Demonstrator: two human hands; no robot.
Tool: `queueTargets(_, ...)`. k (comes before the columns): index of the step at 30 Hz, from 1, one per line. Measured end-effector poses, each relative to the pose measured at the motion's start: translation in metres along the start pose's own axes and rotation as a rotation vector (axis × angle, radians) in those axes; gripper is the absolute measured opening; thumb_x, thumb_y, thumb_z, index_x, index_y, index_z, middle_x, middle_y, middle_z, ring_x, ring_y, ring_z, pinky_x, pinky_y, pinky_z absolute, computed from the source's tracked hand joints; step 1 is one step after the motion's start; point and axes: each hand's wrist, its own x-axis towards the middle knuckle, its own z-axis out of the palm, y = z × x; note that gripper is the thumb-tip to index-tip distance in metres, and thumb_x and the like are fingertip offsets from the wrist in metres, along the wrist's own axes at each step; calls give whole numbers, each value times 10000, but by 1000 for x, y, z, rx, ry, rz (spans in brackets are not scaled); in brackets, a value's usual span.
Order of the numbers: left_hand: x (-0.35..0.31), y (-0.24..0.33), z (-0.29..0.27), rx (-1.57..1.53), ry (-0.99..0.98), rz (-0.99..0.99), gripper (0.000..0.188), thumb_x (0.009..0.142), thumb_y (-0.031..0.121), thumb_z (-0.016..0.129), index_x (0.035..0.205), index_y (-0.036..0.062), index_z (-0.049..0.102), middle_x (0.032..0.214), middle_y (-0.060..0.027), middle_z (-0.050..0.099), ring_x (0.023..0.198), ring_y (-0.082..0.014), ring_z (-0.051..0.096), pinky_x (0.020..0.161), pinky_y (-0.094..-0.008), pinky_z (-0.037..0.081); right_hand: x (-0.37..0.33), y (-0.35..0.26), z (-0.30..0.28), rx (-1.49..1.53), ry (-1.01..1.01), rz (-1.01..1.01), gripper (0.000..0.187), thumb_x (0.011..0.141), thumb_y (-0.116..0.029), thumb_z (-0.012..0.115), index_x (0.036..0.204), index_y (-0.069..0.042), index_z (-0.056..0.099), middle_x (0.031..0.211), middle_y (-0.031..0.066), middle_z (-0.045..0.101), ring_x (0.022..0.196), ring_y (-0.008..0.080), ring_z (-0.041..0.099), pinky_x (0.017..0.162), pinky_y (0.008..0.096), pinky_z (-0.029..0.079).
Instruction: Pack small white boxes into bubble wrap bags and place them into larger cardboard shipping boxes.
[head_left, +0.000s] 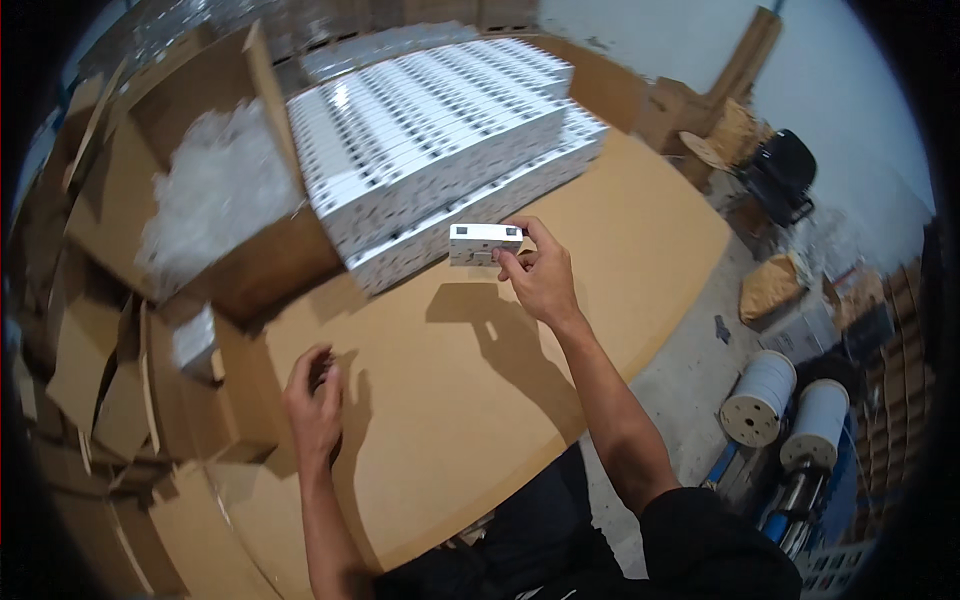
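Head view: right hand [545, 285] pinches the small box [472, 245], up near the white stack [440, 150]!
Left hand [315, 402]: half-curled, seemingly empty, apart from the white stack.
Small box: mid-handling, I'd judge; next wants a steady grip.

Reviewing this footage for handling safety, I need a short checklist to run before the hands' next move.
1. Right hand gripping the small white box: ok, pinched at its right end.
2. Box raised off the cardboard surface: ok, its shadow falls apart from it.
3. Left hand free: ok, nothing visible in it.
4. Open carton free of clear plastic: not ok.
5. Box contents intact: cannot tell.
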Motion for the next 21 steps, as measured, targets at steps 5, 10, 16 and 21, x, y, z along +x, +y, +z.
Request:
queueTargets(5,0,2,-16,-385,-69,-243,346,1060,196,563,1364,31,543,953,-81,678,859,-121,658,764,-255,541,-49,-31,95,182,-324,42,292,897,9,673,1175,1,585,996,135,698,678,166,710,593,295,561)
queueTargets(10,7,-15,-31,-783,-2,-348,308,1053,208,576,1319,53,563,926,-84,687,786,-109,665,647,-240,527,-72,-39,154,169,-502,-143,327,855,53,649,1176,6,603,1150,139,649,990,209,706,798,340,587)
queueTargets(16,11,-25,-38,-495,87,-264,341,992,72,633,1317,61,532,1047,-122,699,912,-113,651,774,-253,538,-79,-11,174,589,-633,80,308,917,69,612,1222,30,590,1487,148,396,1239,206,583,997,315,507)
queueTargets(21,15,-28,-31,-521,149,-183,417,950,-28,647,1338,20,501,1145,-154,689,1051,-177,666,925,-298,542,-77,1,178,331,-573,112,239,950,38,630,1160,27,515,1149,132,647,1070,208,677,931,337,541)
